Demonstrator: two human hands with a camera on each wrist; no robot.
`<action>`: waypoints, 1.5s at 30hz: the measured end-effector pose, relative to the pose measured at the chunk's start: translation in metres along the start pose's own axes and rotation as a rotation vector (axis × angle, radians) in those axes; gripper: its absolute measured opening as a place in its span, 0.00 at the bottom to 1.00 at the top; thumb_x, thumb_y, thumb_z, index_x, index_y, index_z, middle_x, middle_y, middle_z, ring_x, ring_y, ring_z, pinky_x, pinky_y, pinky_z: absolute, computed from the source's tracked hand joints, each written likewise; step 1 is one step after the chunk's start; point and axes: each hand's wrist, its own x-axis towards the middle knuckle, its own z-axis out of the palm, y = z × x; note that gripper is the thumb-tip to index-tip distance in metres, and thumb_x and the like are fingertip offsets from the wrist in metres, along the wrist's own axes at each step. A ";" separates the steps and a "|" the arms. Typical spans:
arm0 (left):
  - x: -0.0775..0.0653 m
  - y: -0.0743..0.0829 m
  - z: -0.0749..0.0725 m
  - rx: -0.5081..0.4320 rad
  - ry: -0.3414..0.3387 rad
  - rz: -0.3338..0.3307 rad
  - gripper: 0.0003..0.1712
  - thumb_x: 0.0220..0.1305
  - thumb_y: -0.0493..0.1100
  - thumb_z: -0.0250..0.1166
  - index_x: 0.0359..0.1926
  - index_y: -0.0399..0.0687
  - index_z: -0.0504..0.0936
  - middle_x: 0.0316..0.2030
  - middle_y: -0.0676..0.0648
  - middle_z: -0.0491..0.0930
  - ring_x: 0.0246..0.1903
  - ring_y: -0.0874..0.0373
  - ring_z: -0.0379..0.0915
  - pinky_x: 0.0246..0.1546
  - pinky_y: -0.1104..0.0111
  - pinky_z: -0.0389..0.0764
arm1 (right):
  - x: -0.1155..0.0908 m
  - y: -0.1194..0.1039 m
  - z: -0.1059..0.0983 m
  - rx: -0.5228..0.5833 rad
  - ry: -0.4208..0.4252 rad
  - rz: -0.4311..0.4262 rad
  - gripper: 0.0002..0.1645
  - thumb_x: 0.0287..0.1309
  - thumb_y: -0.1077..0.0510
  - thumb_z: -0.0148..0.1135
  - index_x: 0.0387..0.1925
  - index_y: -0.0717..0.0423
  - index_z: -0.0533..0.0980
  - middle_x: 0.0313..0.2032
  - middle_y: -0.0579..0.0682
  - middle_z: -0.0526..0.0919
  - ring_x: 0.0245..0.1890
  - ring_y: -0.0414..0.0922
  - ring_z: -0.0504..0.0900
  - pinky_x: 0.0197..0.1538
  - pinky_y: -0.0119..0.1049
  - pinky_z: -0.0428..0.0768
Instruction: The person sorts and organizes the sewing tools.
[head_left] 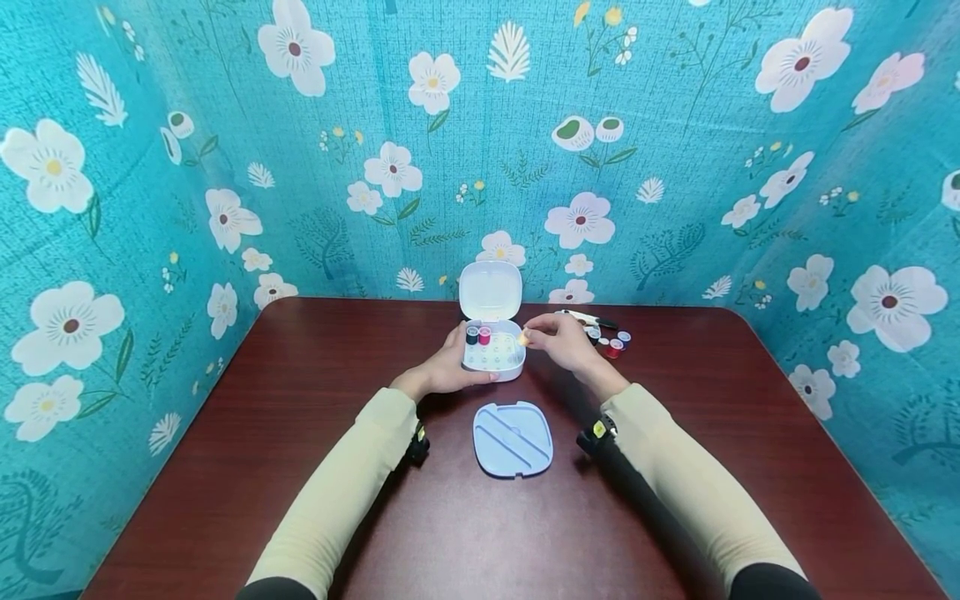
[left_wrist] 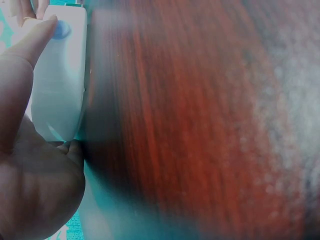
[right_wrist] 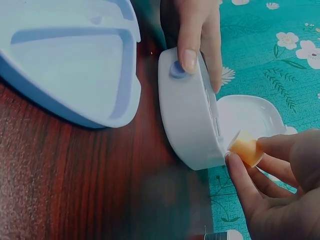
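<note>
A white sewing box (head_left: 504, 374) stands on the table with its lid (head_left: 491, 290) swung up at the back. Inside it, a black thread spool (head_left: 472, 336) and a pink thread spool (head_left: 484, 335) sit at the back left among rows of small pegs. My left hand (head_left: 447, 367) grips the box's left side, its thumb on the front beside a round blue button (right_wrist: 178, 70). Over the right edge of the box, my right hand (head_left: 564, 342) pinches a yellow-orange thread spool (right_wrist: 246, 148) between thumb and fingertips.
A light blue divided tray (head_left: 513, 440) lies on the table in front of the box. Several loose spools, among them a red spool (head_left: 614, 348), lie right of my right hand. Behind them is a slim black-and-white tool (head_left: 588, 318). Flowered cloth (head_left: 480, 167) hangs around the table.
</note>
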 end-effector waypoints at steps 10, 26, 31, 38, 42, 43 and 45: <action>0.000 -0.002 0.000 -0.009 0.000 -0.002 0.76 0.54 0.66 0.76 0.82 0.46 0.30 0.79 0.42 0.40 0.74 0.47 0.50 0.74 0.52 0.58 | 0.003 -0.006 0.006 -0.014 -0.013 -0.003 0.16 0.71 0.62 0.61 0.55 0.70 0.80 0.47 0.64 0.85 0.46 0.55 0.88 0.56 0.54 0.81; -0.001 -0.001 0.000 -0.019 -0.012 -0.009 0.77 0.55 0.66 0.75 0.81 0.45 0.28 0.80 0.42 0.39 0.75 0.47 0.48 0.74 0.52 0.57 | 0.010 -0.009 0.013 -0.157 0.033 -0.098 0.11 0.68 0.59 0.66 0.47 0.61 0.85 0.42 0.54 0.88 0.43 0.49 0.83 0.45 0.40 0.79; 0.000 -0.002 0.001 -0.023 -0.003 0.003 0.77 0.55 0.64 0.76 0.81 0.42 0.29 0.80 0.39 0.39 0.76 0.46 0.47 0.75 0.52 0.56 | 0.013 -0.011 0.017 -0.244 0.061 -0.132 0.12 0.68 0.59 0.66 0.47 0.62 0.85 0.42 0.55 0.88 0.45 0.51 0.84 0.48 0.47 0.81; 0.000 -0.001 -0.001 -0.019 -0.013 0.004 0.76 0.56 0.62 0.76 0.81 0.42 0.28 0.80 0.39 0.38 0.75 0.46 0.49 0.74 0.52 0.57 | 0.019 -0.012 0.021 -0.313 0.061 -0.152 0.13 0.69 0.59 0.65 0.48 0.64 0.84 0.44 0.56 0.88 0.46 0.52 0.85 0.48 0.49 0.82; 0.000 -0.001 -0.001 -0.012 -0.019 0.002 0.76 0.57 0.62 0.75 0.81 0.40 0.27 0.80 0.39 0.37 0.76 0.46 0.47 0.74 0.53 0.56 | 0.024 -0.012 0.023 -0.332 0.049 -0.159 0.13 0.69 0.60 0.65 0.49 0.64 0.84 0.44 0.56 0.88 0.45 0.52 0.85 0.48 0.48 0.83; 0.000 -0.001 -0.001 -0.009 -0.020 0.002 0.76 0.57 0.62 0.75 0.81 0.40 0.27 0.80 0.39 0.37 0.76 0.46 0.47 0.75 0.53 0.56 | 0.024 -0.012 0.024 -0.339 0.044 -0.162 0.13 0.69 0.60 0.65 0.49 0.64 0.84 0.44 0.56 0.88 0.45 0.52 0.85 0.48 0.48 0.83; 0.000 -0.001 -0.001 -0.001 -0.023 -0.001 0.76 0.57 0.63 0.75 0.81 0.40 0.27 0.80 0.39 0.37 0.77 0.46 0.46 0.75 0.54 0.56 | 0.026 -0.013 0.025 -0.352 0.039 -0.167 0.13 0.69 0.59 0.65 0.49 0.64 0.84 0.43 0.56 0.89 0.44 0.52 0.86 0.48 0.48 0.83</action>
